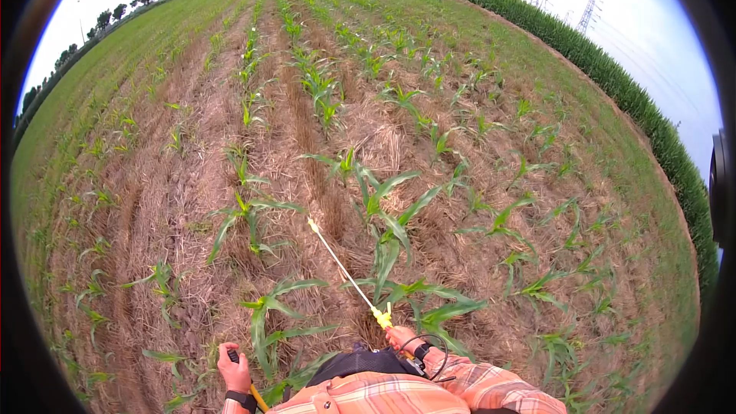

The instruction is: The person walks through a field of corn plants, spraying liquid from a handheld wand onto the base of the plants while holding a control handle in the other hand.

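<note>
Head view: right hand [402,337] clenched on wand [345,268], angled low, nozzle [312,224] near ground just left of corn row [386,249], likely for reach without stooping. Left hand [234,372] fisted round lever [258,397], further left of row.

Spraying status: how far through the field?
Done: cannot tell; no row looks visibly wet. In hand: right hand holds the wand, nozzle over the straw between maize plants; left hand grips the lever. Left: rows run on ahead to the far edge.
</note>
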A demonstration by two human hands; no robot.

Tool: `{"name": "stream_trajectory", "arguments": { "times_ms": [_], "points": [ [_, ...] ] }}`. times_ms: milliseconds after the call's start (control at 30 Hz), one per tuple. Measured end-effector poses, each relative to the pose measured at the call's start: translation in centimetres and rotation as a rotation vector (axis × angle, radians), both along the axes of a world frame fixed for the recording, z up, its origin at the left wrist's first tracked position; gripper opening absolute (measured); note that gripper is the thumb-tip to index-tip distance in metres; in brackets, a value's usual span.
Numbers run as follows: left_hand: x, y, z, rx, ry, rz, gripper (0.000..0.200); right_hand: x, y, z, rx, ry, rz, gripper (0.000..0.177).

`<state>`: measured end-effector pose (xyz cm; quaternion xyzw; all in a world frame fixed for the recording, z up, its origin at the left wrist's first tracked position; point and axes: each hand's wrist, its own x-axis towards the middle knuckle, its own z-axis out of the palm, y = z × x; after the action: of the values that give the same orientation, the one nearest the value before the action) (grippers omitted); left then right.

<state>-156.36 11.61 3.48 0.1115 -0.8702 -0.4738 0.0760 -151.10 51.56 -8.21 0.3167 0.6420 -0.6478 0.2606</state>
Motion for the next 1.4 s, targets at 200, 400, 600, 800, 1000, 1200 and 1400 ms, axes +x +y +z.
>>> {"name": "stream_trajectory", "arguments": {
  "times_ms": [200, 400, 600, 800, 1000, 1200, 1400],
  "points": [
    [-3.8, 4.4, 2.3, -0.043, 0.074, -0.068, 0.017, -0.5, 6.5, 0.7, -0.022, 0.004, -0.367, 0.037],
    [-5.5, 6.3, 3.4, -0.047, 0.067, -0.069, 0.016, -2.2, 10.7, 2.1, -0.087, 0.102, -0.669, 0.034],
    [-8.3, 5.6, 2.2, -0.076, 0.08, -0.053, 0.017, -5.4, 11.6, 1.9, -0.065, 0.114, -0.709, 0.034],
    [-14.2, 3.1, 0.4, 0.026, 0.049, -0.072, 0.017, -10.5, 8.3, 0.6, 0.002, 0.057, -0.626, 0.036],
    [-19.4, -0.9, 0.5, 0.023, 0.122, -0.021, 0.016, -18.4, 2.7, 1.0, 0.074, -0.022, -0.314, 0.036],
    [-23.4, -4.2, 0.1, 0.07, 0.087, 0.022, 0.016, -25.7, -3.4, 2.3, 0.053, -0.033, -0.026, 0.034],
    [-26.7, -4.9, -0.8, 0.07, 0.029, 0.014, 0.016, -29.7, -6.7, 1.1, 0.108, 0.034, 0.293, 0.034]
  ]
}}
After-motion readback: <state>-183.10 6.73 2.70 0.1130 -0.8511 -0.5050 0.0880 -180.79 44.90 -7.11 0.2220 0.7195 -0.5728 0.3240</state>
